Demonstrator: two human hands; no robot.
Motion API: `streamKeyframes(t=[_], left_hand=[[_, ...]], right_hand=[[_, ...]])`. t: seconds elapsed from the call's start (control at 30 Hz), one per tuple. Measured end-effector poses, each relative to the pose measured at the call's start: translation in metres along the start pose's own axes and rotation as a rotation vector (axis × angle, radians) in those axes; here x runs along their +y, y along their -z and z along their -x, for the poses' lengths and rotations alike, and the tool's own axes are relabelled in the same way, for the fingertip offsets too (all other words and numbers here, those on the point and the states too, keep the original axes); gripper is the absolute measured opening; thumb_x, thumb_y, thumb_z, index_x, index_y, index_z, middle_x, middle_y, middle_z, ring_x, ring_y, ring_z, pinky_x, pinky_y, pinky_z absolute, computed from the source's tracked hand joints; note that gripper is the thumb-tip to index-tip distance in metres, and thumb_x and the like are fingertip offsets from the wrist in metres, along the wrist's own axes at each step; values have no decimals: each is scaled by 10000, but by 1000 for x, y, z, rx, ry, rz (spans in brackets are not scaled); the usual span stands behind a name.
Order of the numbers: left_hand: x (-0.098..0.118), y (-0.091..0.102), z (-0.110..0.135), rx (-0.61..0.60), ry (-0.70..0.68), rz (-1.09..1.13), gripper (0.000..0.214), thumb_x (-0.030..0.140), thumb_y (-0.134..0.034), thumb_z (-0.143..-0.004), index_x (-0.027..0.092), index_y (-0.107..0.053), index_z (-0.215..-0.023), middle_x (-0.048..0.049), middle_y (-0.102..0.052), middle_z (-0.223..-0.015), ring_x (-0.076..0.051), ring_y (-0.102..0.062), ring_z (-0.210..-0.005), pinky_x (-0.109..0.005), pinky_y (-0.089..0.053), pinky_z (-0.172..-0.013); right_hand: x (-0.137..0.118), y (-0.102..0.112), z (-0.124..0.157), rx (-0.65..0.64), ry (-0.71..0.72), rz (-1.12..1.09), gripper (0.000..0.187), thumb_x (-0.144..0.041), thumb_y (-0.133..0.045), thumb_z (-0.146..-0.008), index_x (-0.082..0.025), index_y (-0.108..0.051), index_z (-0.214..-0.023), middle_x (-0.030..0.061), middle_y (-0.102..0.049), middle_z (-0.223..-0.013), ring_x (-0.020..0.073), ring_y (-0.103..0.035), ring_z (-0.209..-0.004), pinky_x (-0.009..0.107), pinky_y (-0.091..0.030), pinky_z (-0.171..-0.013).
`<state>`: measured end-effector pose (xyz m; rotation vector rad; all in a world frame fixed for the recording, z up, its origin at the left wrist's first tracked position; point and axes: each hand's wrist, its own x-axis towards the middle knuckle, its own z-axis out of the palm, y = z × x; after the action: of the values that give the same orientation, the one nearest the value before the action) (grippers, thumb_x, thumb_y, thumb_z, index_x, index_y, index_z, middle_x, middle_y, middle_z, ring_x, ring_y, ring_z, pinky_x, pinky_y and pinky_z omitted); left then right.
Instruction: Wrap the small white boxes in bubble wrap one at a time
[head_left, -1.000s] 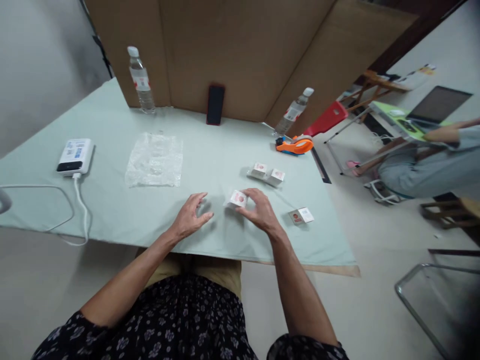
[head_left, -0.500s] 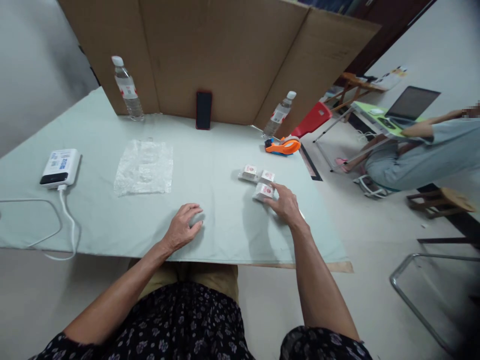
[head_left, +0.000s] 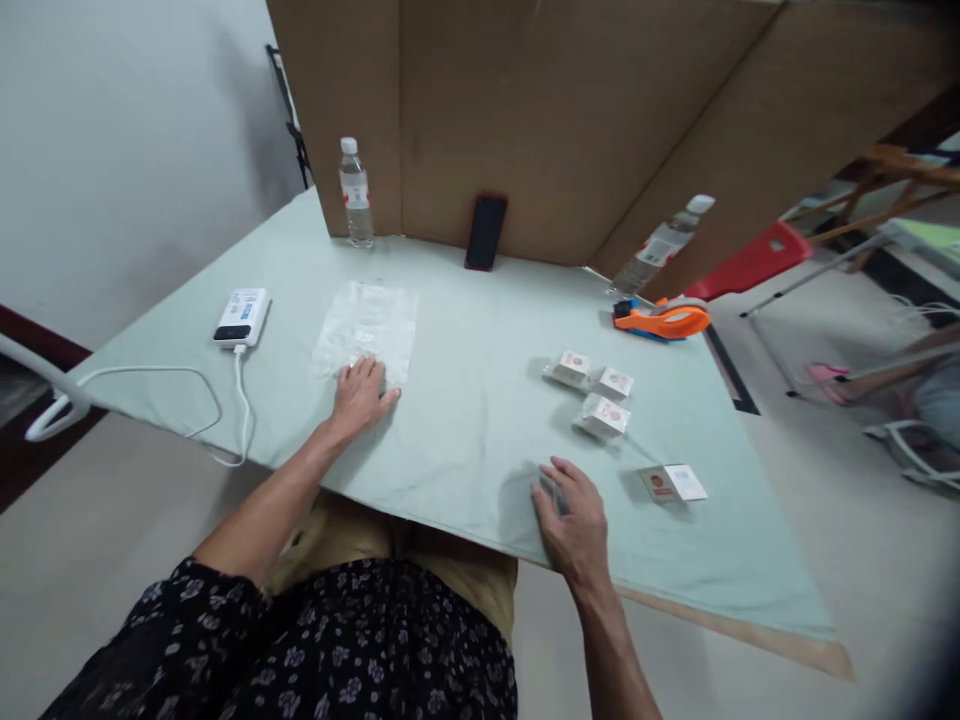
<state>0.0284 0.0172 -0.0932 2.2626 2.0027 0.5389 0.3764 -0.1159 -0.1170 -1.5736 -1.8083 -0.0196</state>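
My left hand (head_left: 360, 392) lies flat with fingers stretched out, its fingertips on the near edge of a clear plastic bag (head_left: 367, 325) on the pale green table (head_left: 465, 340). My right hand (head_left: 574, 510) rests palm down near the table's front edge, fingers loosely curled, holding nothing. Three small white boxes with red marks (head_left: 596, 390) sit grouped just beyond the right hand. A fourth small box (head_left: 673, 483) lies flat to the right of that hand.
A power bank (head_left: 242, 317) with a white cable lies at the left. Two water bottles (head_left: 356, 193) (head_left: 660, 245), a dark phone (head_left: 485, 232) and an orange tape dispenser (head_left: 661, 319) stand before a cardboard screen (head_left: 570, 110). A red chair (head_left: 750, 262) is at the right.
My left hand moved forward and left onto the plastic bag. My right hand let go of the small box beside the other two and drew back to the table's front edge.
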Motion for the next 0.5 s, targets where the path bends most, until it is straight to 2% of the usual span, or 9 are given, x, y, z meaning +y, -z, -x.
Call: streamKeyframes(t=[0.1,0.23,0.37,0.5], left_hand=[[14,-4,15,15,-69,38,365,346,-554,-911,144,-576,-1214,-198,-602,-1338,-366,-510,-1295,-568,-340,-1092],[54,-7,66,-26,-191,92,436,344,-565,-907,144,-532,-1293,-194,-560,-1403,-364,-468,-1332,-558,-326,-1096],[86,-5,116,-85,-297,100,519,367,-601,-893,124,-502,-1341,-212,-496,-1469,-379,-428,-1362,-566,-299,-1113],[88,-3,132,-95,-342,107,502,358,-591,-904,148,-497,-1351,-213,-502,-1460,-379,-438,-1349,-569,-325,-1084]], right_hand=[[-10,-11,2,-66,-19,-1,199,-354,-551,-915,-281,-682,-1045,108,-694,-1181,306,-640,-1079,518,-508,-890],[-20,-8,1,-43,-40,7,180,-322,-537,-909,-286,-686,-1003,102,-702,-1154,309,-648,-1069,541,-498,-910],[-16,24,0,53,-127,59,181,-320,-519,-913,-265,-682,-969,105,-701,-1139,296,-641,-1099,527,-463,-983],[25,71,-4,198,-352,250,319,-376,-518,-879,-210,-657,-1113,163,-628,-1276,340,-552,-1239,563,-405,-1037]])
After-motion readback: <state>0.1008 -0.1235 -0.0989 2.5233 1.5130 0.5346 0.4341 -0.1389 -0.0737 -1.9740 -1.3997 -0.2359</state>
